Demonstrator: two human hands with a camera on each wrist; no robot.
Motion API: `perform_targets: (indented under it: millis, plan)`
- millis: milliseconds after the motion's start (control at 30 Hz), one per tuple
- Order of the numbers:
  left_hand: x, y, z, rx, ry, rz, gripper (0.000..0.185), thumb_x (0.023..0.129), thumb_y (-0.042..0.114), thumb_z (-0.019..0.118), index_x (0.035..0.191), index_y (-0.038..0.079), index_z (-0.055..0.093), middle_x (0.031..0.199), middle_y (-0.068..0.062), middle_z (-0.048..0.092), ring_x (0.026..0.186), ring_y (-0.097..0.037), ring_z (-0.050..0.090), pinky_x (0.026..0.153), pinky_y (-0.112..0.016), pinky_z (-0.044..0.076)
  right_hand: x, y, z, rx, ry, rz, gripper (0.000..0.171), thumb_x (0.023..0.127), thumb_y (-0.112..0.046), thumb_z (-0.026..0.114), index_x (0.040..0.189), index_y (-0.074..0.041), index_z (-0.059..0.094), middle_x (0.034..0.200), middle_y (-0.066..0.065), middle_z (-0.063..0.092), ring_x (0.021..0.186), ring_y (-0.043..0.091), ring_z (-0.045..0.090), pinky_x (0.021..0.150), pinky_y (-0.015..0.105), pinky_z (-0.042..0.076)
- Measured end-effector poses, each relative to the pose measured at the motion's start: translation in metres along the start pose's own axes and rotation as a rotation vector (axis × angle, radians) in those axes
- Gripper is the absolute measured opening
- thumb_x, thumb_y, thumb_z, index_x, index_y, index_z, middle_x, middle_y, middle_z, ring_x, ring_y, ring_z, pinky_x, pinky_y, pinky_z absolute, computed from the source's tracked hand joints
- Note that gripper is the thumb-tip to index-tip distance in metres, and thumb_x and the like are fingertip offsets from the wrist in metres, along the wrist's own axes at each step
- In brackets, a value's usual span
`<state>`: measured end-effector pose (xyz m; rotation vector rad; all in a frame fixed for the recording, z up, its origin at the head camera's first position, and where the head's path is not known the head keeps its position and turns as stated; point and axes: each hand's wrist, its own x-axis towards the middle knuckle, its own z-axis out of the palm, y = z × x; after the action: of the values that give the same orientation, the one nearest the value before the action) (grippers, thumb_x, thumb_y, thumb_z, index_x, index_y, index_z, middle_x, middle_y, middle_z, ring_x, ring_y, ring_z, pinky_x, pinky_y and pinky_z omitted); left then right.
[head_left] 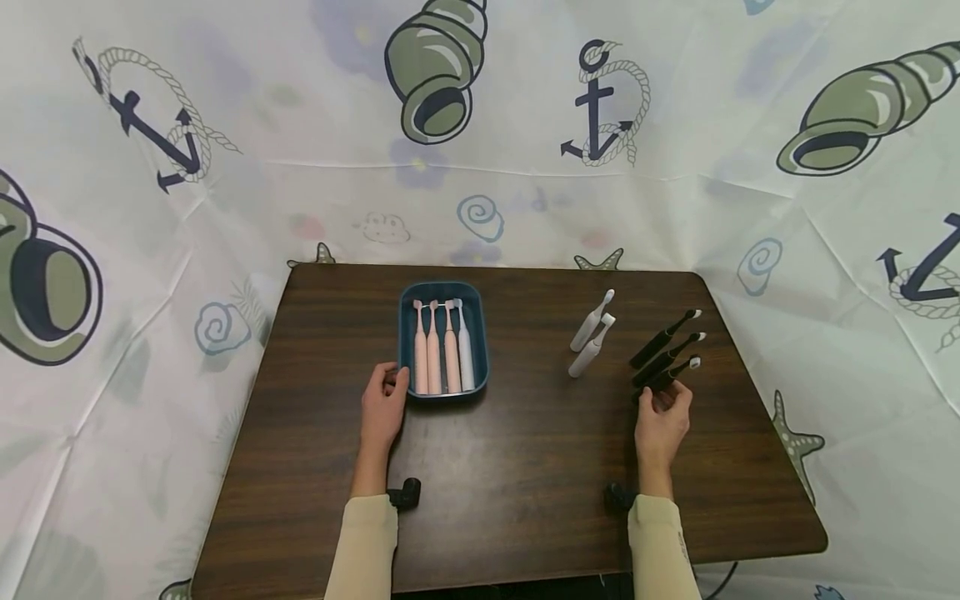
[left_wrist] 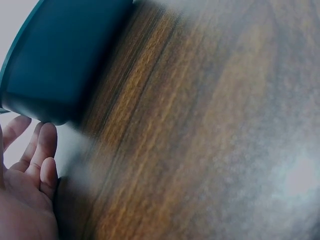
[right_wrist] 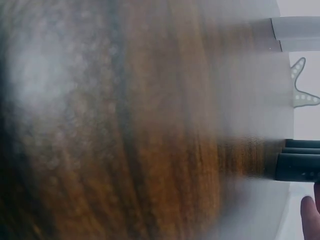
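The left forearm [head_left: 371, 471] and right forearm [head_left: 656, 475] reach forward, well apart, in pale yellow sleeves [head_left: 660, 542]. The left hand [head_left: 384, 407] has its thumb towards the right and its fingers gently bent; the left wrist view shows its palm. The right hand [head_left: 663, 425] bends its thumb, on the left, and fingers into a pinch.

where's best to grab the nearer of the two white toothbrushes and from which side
Probably the thick handle of the nearer white toothbrush, coming from the person's side, thumb and fingers to its left and right. It appears to stand upright with its narrow head on top, and the other white toothbrush is just behind.
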<state>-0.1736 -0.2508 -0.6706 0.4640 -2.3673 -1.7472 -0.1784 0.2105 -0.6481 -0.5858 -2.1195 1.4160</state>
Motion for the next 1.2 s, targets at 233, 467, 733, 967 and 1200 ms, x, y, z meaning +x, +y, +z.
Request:
perform_targets:
  millis: [233,467,733,967,1200]
  plan:
    - [-0.001,0.002,0.0,0.005,-0.005,0.0,0.05,0.11,0.053,0.057,0.14,0.013,0.062,0.119,-0.014,0.07,0.09,-0.023,0.058,0.082,-0.038,0.046,-0.002,0.002,-0.002,-0.044,-0.024,-0.008,0.047,0.103,-0.011,0.069,0.145,-0.001,0.053,0.136,0.021,0.065,0.12,0.031,0.064,0.104,0.033,0.048]
    - [-0.001,0.002,0.001,0.0,-0.009,0.003,0.05,0.109,0.053,0.057,0.14,0.013,0.062,0.118,-0.015,0.069,0.089,-0.023,0.057,0.081,-0.037,0.046,-0.005,-0.002,-0.009,-0.086,-0.077,0.007,0.053,0.101,-0.009,0.072,0.148,0.0,0.049,0.143,0.024,0.057,0.134,0.041,0.055,0.114,0.055,0.04]
    - [0.0,0.002,0.001,0.005,0.007,-0.009,0.047,0.11,0.049,0.058,0.14,0.013,0.063,0.117,-0.014,0.07,0.088,-0.018,0.057,0.08,-0.033,0.046,-0.011,-0.022,-0.023,-0.176,-0.04,-0.004,0.058,0.099,-0.02,0.077,0.148,-0.004,0.049,0.149,0.024,0.052,0.144,0.042,0.044,0.118,0.067,0.022]
    - [-0.001,0.002,0.001,0.006,0.011,-0.015,0.047,0.11,0.048,0.059,0.14,0.013,0.063,0.118,-0.014,0.07,0.089,-0.017,0.057,0.082,-0.033,0.045,-0.013,-0.054,-0.029,-0.074,0.098,-0.071,0.056,0.1,-0.026,0.077,0.146,-0.007,0.051,0.147,0.015,0.052,0.144,0.033,0.044,0.112,0.059,0.017]
    - [-0.001,0.002,-0.001,0.009,0.007,-0.009,0.046,0.11,0.047,0.06,0.14,0.012,0.063,0.119,-0.016,0.071,0.09,-0.018,0.058,0.083,-0.033,0.046,-0.011,-0.095,-0.023,0.025,0.17,-0.138,0.048,0.101,-0.02,0.075,0.143,-0.011,0.055,0.143,0.006,0.052,0.138,0.019,0.045,0.117,0.052,0.015]
